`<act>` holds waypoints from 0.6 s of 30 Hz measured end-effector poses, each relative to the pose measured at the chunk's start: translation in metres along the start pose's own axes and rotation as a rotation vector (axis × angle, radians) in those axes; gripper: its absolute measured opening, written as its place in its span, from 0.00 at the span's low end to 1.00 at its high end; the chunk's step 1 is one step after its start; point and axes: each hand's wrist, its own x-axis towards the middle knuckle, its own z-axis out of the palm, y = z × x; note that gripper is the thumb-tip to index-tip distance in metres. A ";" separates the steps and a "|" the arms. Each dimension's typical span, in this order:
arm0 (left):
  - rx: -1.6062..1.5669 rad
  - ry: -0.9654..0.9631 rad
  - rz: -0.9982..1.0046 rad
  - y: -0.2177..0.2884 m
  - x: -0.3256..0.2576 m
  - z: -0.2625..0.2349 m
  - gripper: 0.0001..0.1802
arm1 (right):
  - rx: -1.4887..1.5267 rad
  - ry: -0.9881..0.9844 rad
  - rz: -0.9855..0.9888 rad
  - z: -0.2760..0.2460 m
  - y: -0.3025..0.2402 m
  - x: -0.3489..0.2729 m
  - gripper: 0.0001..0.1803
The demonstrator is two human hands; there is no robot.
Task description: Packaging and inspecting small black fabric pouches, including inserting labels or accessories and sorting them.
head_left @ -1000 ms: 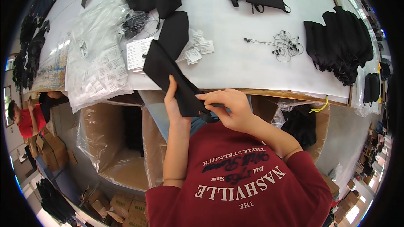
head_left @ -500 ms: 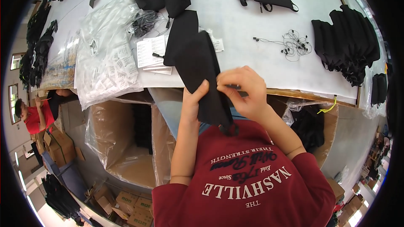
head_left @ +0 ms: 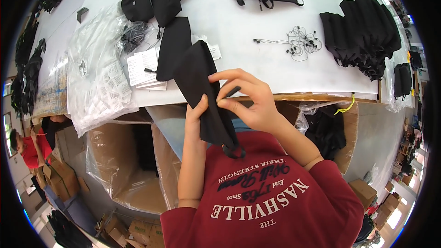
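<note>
A long, flat black fabric pouch is held up at the table's near edge, tilted, with a small black loop at its lower end. My left hand grips its left side, thumb on top and the other fingers hidden behind. At the pouch's right edge, my right hand pinches thumb and forefinger together. A short black tab sticks out from that pinch; its exact kind is unclear. Beyond the held pouch, a second black pouch lies flat on the table, beside printed white sheets.
Clear plastic bags cover the table's left. Black bags lie at the far side. Looped black tag cords and a pile of black pouches lie right. Below the edge stand plastic-lined cartons. Another person is far left.
The view has shifted, so the table's things sit further left. My right hand has closed its pinch at the pouch's edge, and the black tab shows more clearly. The left hand keeps its grip.
</note>
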 end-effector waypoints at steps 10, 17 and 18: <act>-0.173 -0.094 -0.071 -0.006 0.000 -0.006 0.17 | -0.128 -0.168 -0.025 -0.004 -0.008 -0.014 0.05; -0.284 -0.196 -0.084 -0.008 0.004 -0.007 0.20 | -0.098 -0.265 0.017 -0.006 -0.008 -0.017 0.07; -0.333 -0.284 -0.103 -0.009 0.005 -0.009 0.20 | -0.097 -0.260 0.023 -0.006 -0.009 -0.018 0.07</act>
